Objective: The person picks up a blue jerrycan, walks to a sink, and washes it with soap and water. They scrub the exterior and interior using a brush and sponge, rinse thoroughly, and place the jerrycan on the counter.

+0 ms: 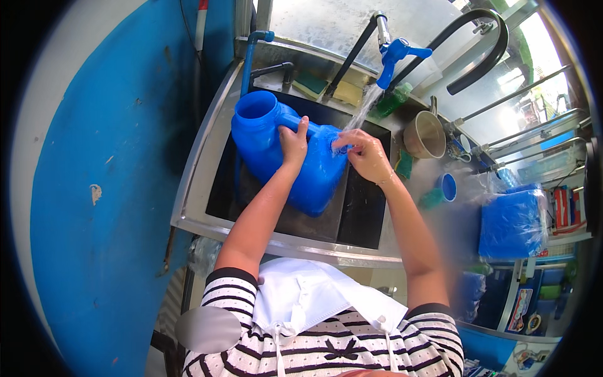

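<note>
A large blue plastic water jug (pixel 301 174) is tilted over the dark basin of a stainless steel sink (pixel 193 188). Its wide uncapped mouth points up and to the left. My left hand (pixel 294 141) grips the jug's moulded handle. The fingers of my right hand (pixel 365 153) are at the small spout at the jug's right end; whether they pinch a part there is hidden. Water runs from a tap with a blue lever (pixel 398 54) onto that end of the jug, beside my right fingers.
Behind the basin lie sponges (pixel 311 85) and a green bottle (pixel 395 99). A black curved faucet (pixel 494 52) arches at the upper right. Right of the basin are a metal saucepan (pixel 424 134), a green scouring sponge (pixel 404 164) and a blue cup (pixel 446 187). A blue wall (pixel 118 188) stands at left.
</note>
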A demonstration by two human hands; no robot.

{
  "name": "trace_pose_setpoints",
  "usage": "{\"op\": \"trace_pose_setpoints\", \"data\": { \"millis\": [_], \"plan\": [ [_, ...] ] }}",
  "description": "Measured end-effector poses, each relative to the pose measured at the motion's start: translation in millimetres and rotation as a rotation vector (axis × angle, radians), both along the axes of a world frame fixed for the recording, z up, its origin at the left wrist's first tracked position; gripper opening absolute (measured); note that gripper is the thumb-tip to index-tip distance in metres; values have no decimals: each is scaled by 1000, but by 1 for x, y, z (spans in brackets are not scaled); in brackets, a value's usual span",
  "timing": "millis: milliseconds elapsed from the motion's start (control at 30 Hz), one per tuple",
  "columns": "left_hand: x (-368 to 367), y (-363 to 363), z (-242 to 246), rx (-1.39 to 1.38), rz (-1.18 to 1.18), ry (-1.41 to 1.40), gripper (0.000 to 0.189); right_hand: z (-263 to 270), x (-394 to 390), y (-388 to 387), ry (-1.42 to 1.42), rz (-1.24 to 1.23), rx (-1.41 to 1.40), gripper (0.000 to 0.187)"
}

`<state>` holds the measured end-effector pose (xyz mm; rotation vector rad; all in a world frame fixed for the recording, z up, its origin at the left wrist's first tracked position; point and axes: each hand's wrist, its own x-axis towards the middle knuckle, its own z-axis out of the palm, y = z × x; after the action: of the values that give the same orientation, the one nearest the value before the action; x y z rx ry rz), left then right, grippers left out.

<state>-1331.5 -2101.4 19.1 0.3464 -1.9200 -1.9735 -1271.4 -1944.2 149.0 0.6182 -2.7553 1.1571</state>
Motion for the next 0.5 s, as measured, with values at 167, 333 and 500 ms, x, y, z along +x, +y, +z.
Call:
{"op": "trace_pose_setpoints", "data": {
  "millis": [167,333,500],
  "plan": [
    [1,-1,0,-7,25,4,62,2,0,-10,-27,-101,145,28],
    [2,-1,0,0,4,2,61,-1,-2,-18,49,-184,260,37],
    [3,-4,-1,-13,16,17,61,-3,0,-19,140,-34,197,41]
  ]
}}
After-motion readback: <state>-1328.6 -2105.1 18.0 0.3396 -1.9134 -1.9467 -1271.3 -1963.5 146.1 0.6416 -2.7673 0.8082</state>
